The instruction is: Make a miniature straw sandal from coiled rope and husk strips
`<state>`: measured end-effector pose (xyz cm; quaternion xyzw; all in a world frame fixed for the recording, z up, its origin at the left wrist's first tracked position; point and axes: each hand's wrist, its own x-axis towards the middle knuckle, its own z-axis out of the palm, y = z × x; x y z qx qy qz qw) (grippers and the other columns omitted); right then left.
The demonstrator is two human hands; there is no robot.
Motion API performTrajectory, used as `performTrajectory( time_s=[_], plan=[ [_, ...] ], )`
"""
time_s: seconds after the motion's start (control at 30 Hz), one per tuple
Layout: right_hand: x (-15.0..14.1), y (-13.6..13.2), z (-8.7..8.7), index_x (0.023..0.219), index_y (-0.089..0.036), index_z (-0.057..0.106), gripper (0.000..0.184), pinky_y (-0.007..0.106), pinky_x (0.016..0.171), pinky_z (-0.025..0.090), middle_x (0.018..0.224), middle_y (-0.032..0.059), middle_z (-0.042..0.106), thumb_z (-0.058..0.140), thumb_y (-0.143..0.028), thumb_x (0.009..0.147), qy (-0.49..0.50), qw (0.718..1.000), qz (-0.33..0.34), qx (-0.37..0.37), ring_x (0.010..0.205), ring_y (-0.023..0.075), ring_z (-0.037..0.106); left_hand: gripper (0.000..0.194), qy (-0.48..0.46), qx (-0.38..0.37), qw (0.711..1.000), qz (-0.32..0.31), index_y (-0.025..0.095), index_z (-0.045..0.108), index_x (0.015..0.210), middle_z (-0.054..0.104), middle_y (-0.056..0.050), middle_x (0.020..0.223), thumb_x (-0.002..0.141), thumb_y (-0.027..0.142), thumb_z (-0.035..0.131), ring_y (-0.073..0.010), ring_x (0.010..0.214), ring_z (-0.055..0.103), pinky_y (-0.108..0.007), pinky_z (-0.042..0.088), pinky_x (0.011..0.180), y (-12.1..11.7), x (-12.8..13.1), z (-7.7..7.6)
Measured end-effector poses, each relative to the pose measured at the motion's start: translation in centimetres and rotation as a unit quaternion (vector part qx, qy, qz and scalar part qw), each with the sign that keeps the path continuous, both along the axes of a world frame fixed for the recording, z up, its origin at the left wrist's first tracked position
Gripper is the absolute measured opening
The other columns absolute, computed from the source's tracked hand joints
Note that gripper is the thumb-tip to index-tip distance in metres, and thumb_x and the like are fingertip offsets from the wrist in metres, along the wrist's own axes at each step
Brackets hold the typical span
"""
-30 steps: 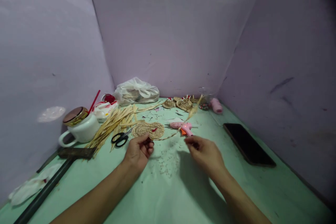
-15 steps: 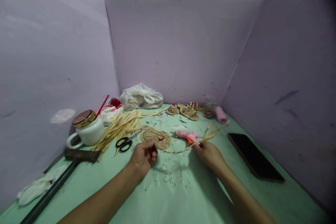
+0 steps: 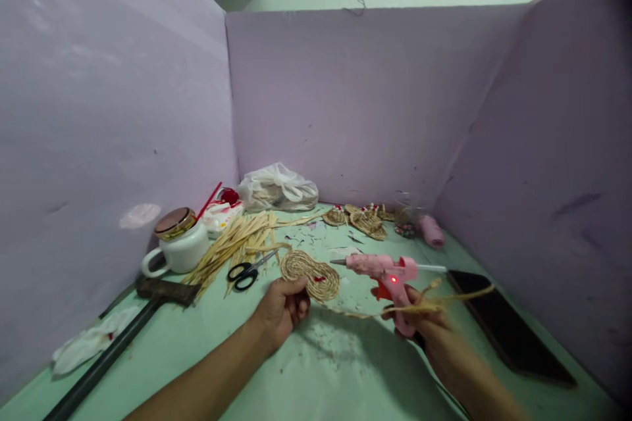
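Note:
Between the thumb and fingers of my left hand (image 3: pixel 282 311) is the near edge of a coiled straw sole (image 3: pixel 302 267), shaped like a figure eight with a small red mark on it. A loose braided tail (image 3: pixel 348 313) runs from the coil toward my right hand (image 3: pixel 419 316). That hand is closed around the handle of a pink glue gun (image 3: pixel 378 266), with the braid's end lying across the same fingers. The gun's nozzle points left at the sole, a short way apart from it. A red light glows on its body and a clear glue stick pokes out behind.
Black scissors (image 3: pixel 244 275) and straw strips (image 3: pixel 237 240) lie left of the sole. A hammer (image 3: pixel 162 291) and white mug (image 3: pixel 185 248) stand further left. Behind are a plastic bag (image 3: pixel 279 187), small woven pieces (image 3: pixel 365 220) and pink thread (image 3: pixel 431 231). A phone (image 3: pixel 513 329) lies right.
My right hand has picked the glue gun up off the table, raising it nearer to me with the braid's tail still in the fingers. My left hand keeps its hold; the view has shifted slightly.

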<state>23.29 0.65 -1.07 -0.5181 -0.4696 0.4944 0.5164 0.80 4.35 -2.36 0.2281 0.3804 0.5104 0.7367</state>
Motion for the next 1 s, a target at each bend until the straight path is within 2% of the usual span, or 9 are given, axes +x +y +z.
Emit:
performTrajectory(
  time_s=[0.1,0.27,0.4,0.47,0.57,0.67,0.73,0.8,1.0],
  plan=[
    [0.5,-0.6,-0.3,0.066,-0.018,0.060,0.026,0.028,0.056,0.041,0.063,0.0034,0.059,0.065,-0.043,0.061,-0.042,0.998,0.018,0.046,0.059,0.0160,0.050,0.012,-0.003,-0.006,1.000,0.015,0.011,0.054,0.058,0.049,0.003,0.041,0.064,0.016,0.063,-0.0049,0.033,0.041,-0.016,0.027,0.034,0.1,-0.1,0.1],
    [0.9,-1.3,0.5,0.054,-0.019,0.052,0.023,0.025,0.049,0.036,0.054,-0.0019,0.047,0.062,-0.038,0.063,-0.139,0.988,0.001,0.069,0.052,0.0125,0.041,0.010,-0.012,-0.017,1.000,0.015,0.011,0.053,0.063,0.051,0.003,0.046,0.066,0.014,0.063,-0.0038,0.033,0.040,-0.015,0.027,0.033,0.2,-0.3,0.3],
    [1.0,-1.5,0.5,0.061,-0.020,0.060,0.020,0.027,0.055,0.042,0.061,0.0014,0.056,0.063,-0.040,0.061,-0.164,0.984,-0.003,0.076,0.059,0.0166,0.050,0.012,-0.017,-0.018,1.000,0.011,0.011,0.052,0.063,0.049,0.003,0.046,0.067,0.015,0.063,-0.0041,0.033,0.040,-0.015,0.027,0.033,0.3,-0.4,0.2],
    [1.2,-1.6,0.3,0.067,-0.019,0.065,0.023,0.029,0.057,0.044,0.067,0.0038,0.061,0.065,-0.041,0.058,-0.175,0.981,-0.025,0.080,0.063,0.0195,0.054,0.011,-0.019,-0.020,1.000,0.015,0.012,0.052,0.065,0.049,0.004,0.047,0.068,0.015,0.062,-0.0036,0.033,0.039,-0.015,0.027,0.033,0.4,-0.4,0.1],
    [1.3,-1.7,0.0,0.065,-0.019,0.066,0.024,0.028,0.051,0.043,0.060,0.0037,0.060,0.065,-0.042,0.058,-0.203,0.974,-0.050,0.091,0.057,0.0189,0.053,0.012,-0.021,-0.022,0.999,0.022,0.012,0.051,0.066,0.049,0.004,0.049,0.069,0.015,0.062,-0.0031,0.033,0.039,-0.015,0.026,0.033,0.5,-0.4,0.1],
    [1.3,-1.6,-0.1,0.055,-0.019,0.062,0.024,0.027,0.047,0.039,0.052,0.0022,0.057,0.061,-0.042,0.062,-0.228,0.969,0.003,0.095,0.050,0.0164,0.049,0.012,-0.017,-0.022,0.999,0.026,0.012,0.050,0.066,0.050,0.004,0.050,0.069,0.014,0.061,-0.0031,0.034,0.039,-0.015,0.026,0.033,0.5,-0.2,0.2],
    [1.2,-1.5,0.0,0.056,-0.018,0.062,0.023,0.026,0.047,0.039,0.054,0.0022,0.058,0.061,-0.040,0.063,-0.228,0.968,0.053,0.086,0.050,0.0158,0.048,0.011,-0.011,-0.024,0.999,0.027,0.012,0.050,0.067,0.050,0.004,0.050,0.070,0.014,0.060,-0.0029,0.034,0.039,-0.014,0.026,0.033,0.4,-0.1,0.3],
    [1.2,-1.4,0.2,0.057,-0.018,0.062,0.023,0.026,0.048,0.038,0.056,0.0023,0.059,0.061,-0.040,0.063,-0.219,0.969,0.076,0.083,0.050,0.0154,0.047,0.010,-0.007,-0.027,0.999,0.027,0.012,0.050,0.067,0.049,0.004,0.049,0.071,0.014,0.059,-0.0026,0.034,0.038,-0.014,0.025,0.033,0.3,0.0,0.5],
    [0.7,-1.3,0.3,0.048,-0.018,0.057,0.030,0.026,0.046,0.033,0.054,0.0023,0.054,0.058,-0.043,0.065,-0.238,0.964,0.067,0.097,0.049,0.0135,0.041,0.011,-0.003,-0.034,0.999,0.027,0.011,0.050,0.065,0.047,0.004,0.047,0.072,0.013,0.058,-0.0026,0.033,0.037,-0.014,0.024,0.032,0.3,0.2,0.7]
  ],
)
